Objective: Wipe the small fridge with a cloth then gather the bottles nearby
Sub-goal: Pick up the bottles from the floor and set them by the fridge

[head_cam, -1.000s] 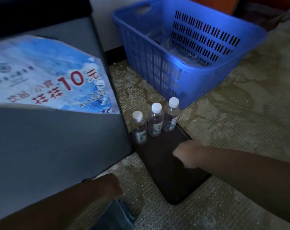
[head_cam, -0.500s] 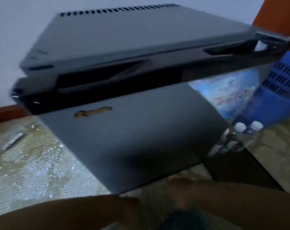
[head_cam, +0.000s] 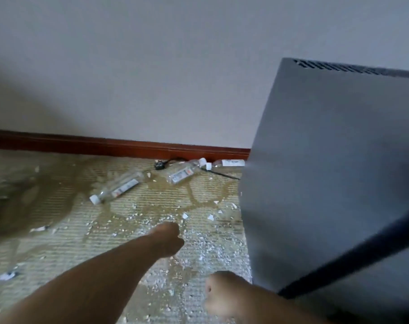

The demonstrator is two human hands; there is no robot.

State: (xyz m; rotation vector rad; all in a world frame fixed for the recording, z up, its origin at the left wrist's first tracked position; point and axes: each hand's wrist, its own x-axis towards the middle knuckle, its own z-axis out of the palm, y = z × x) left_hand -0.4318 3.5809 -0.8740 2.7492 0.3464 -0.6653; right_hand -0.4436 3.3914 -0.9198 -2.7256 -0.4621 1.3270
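Fingers of the left hand [head_cam: 169, 237] are bent down behind its back, so I cannot tell if they are apart or together. The arm is stretched forward over the carpet [head_cam: 58, 242], I judge in order to reach the bottles. The right hand [head_cam: 222, 293] is low and just beside the fridge. Its fingers are curled together in a fist, and no cloth shows in it.

The first bottle [head_cam: 118, 188] lies on its side on the carpet, well apart from the left hand. Its long axis runs from near-left to far-right, and the cap points near-left, toward the person. A plug [head_cam: 159, 165] lies by the skirting [head_cam: 82, 142]. Near it the second bottle [head_cam: 181, 174] also lies flat, with its neck toward the far-right, at the skirting. The third bottle [head_cam: 230, 163] lies along the skirting, just beside the fridge [head_cam: 327, 171]; which end is its neck is too small to tell.

All three seem only dropped there, so they may roll when touched. The cap end of the first bottle is the nearest part to take. The fridge stands on the right, near the wall [head_cam: 152, 66], with its vents at the top back.
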